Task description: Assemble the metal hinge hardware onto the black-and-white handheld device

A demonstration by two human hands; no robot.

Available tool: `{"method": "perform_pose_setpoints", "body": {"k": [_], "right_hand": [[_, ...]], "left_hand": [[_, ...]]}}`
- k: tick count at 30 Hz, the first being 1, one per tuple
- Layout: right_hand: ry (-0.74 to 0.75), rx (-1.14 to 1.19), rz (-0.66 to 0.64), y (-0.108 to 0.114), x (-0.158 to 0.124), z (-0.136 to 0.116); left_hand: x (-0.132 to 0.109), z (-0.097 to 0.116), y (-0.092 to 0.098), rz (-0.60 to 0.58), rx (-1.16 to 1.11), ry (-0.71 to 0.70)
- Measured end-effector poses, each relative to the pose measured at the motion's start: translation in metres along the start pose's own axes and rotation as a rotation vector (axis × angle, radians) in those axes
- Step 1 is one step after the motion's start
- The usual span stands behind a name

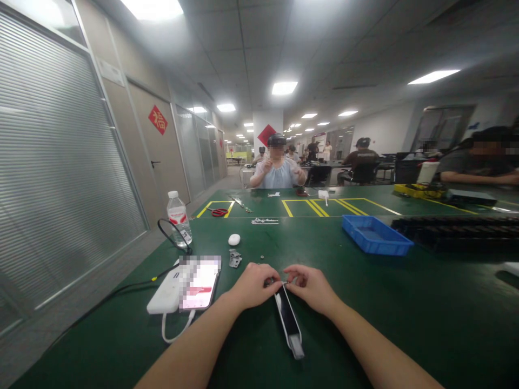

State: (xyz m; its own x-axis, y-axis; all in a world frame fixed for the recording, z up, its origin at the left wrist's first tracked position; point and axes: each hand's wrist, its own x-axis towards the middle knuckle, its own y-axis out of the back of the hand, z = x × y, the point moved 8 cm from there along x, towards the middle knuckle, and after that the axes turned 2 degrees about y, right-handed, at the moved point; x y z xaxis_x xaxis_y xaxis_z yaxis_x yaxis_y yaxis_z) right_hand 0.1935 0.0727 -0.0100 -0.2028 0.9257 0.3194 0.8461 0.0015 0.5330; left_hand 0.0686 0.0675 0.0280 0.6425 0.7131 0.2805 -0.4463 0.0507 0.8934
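Observation:
A long narrow device (288,317) with a white frame and a dark face lies on the green table, its far end between my hands. A grey, partly see-through piece (297,348) sticks out of its near end. My left hand (256,283) is closed, thumb and fingers pinching at the device's far left corner. Opposite it, my right hand (311,289) has its thumb and curled fingers pressed together at the far right corner. Whatever small part lies between the right fingertips is too small to make out.
Left of my arms lie a lit phone (203,283) and a cabled white power bank (164,294). Beyond are a water bottle (178,219), white case (234,240), grey metal bracket (235,258) and red-handled scissors (219,212). A blue tray (377,246) stands right; a person (278,170) sits opposite.

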Motion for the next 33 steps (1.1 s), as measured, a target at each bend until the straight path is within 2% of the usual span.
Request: {"method": "perform_pose_setpoints", "body": {"k": [21, 33], "right_hand": [[0.078, -0.174, -0.039, 0.000, -0.002, -0.019], [0.063, -0.115, -0.042, -0.001, -0.001, -0.014]], "left_hand": [[0.001, -0.005, -0.002, -0.036, -0.152, -0.041], [0.000, -0.009, -0.003, -0.058, -0.220, -0.011]]}}
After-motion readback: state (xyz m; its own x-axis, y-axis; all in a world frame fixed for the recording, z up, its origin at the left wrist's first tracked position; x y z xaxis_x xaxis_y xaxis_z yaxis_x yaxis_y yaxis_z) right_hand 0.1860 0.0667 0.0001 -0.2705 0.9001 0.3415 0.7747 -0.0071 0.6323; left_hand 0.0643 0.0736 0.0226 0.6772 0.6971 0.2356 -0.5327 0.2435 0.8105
